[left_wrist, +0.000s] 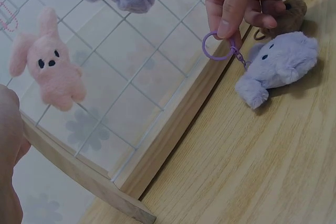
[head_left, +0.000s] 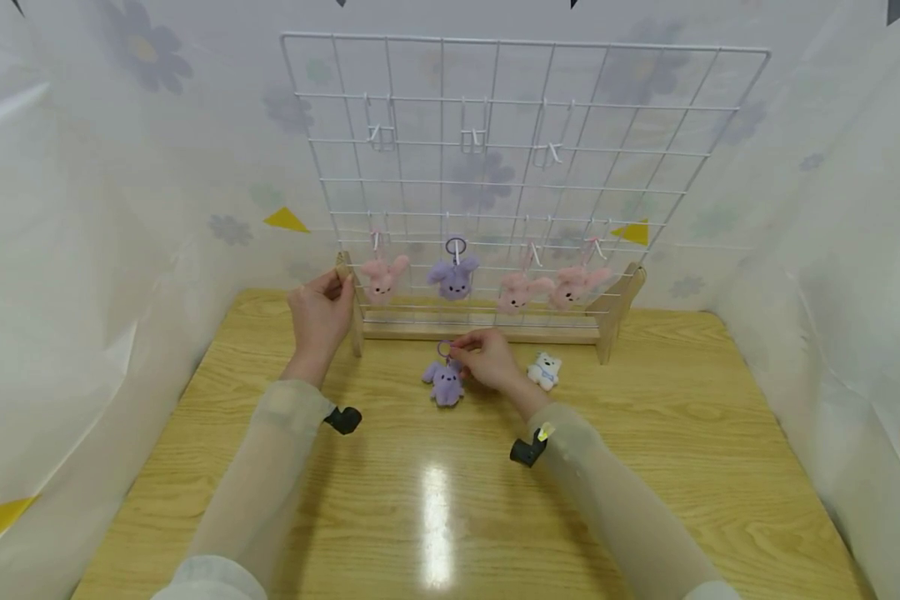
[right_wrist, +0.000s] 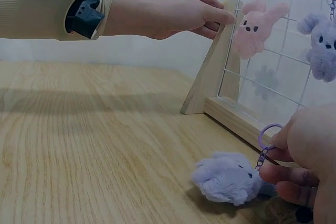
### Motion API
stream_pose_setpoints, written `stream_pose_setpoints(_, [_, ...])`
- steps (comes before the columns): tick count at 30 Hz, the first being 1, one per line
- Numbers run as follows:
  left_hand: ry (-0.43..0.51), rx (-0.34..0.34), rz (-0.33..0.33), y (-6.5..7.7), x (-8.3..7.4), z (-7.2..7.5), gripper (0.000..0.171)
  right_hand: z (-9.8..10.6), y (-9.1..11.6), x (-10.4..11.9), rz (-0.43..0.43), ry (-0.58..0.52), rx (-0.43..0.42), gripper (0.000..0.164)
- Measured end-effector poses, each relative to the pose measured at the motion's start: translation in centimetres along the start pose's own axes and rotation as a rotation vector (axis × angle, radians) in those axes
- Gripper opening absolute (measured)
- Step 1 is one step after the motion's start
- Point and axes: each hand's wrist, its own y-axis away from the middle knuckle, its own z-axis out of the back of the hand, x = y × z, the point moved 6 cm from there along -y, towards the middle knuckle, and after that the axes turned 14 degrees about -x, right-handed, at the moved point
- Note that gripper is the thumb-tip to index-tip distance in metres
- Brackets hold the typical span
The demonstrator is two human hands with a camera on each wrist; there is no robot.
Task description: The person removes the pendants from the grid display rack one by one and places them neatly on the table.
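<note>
Right hand (head_left: 487,360) pinches the ring (left_wrist: 203,48) of a purple bunny (head_left: 446,387), on desk (head_left: 375,483) before the rack (head_left: 405,332). Left hand (head_left: 321,317) pinches rack's wooden post (right_wrist: 210,77). Left wrist view shows a brown plush (left_wrist: 292,17), covered in head view; head view alone shows three upper hooks (head_left: 474,137). Hanging: three pink bunnies (head_left: 381,282), one purple twin (head_left: 454,282). On desk: one white bear (head_left: 544,372).

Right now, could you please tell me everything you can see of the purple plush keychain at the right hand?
The purple plush keychain looks soft and furry, with floppy ears and small dark eyes. A short purple chain joins it to a purple ring, which the right hand pinches. It is tilted, low at the tabletop, in front of the rack's wooden base; whether it rests there is unclear.
</note>
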Motion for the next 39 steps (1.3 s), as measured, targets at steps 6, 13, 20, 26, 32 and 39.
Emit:
stream_pose_setpoints(6, [-0.008, 0.017, 0.022, 0.1, 0.0, -0.1, 0.024, -0.3, -0.4, 0.1, 0.008, 0.045, 0.023, 0.012])
stream_pose_setpoints(13, [-0.003, 0.019, 0.013, 0.1, -0.2, 0.1, 0.023, -1.0, -1.0, 0.5, 0.095, 0.120, 0.043, 0.009])
stream_pose_setpoints(20, [-0.005, 0.011, -0.002, 0.1, -0.2, 0.1, 0.022, -1.1, -1.4, 0.5, 0.111, 0.156, 0.042, 0.008])
stream_pose_setpoints(26, [-0.007, 0.010, -0.005, 0.1, -0.2, 0.0, 0.022, -1.0, -1.5, 0.4, 0.094, 0.163, 0.046, 0.009])
stream_pose_setpoints(32, [-0.011, -0.004, -0.019, 0.1, -0.3, 0.1, 0.022, -0.1, -1.5, 0.7, 0.118, 0.158, 0.019, 0.013])
stream_pose_setpoints(39, [-0.012, -0.012, -0.021, 0.1, -0.2, 0.1, 0.022, 1.2, -1.4, 0.7, 0.130, 0.089, 0.000, 0.016])
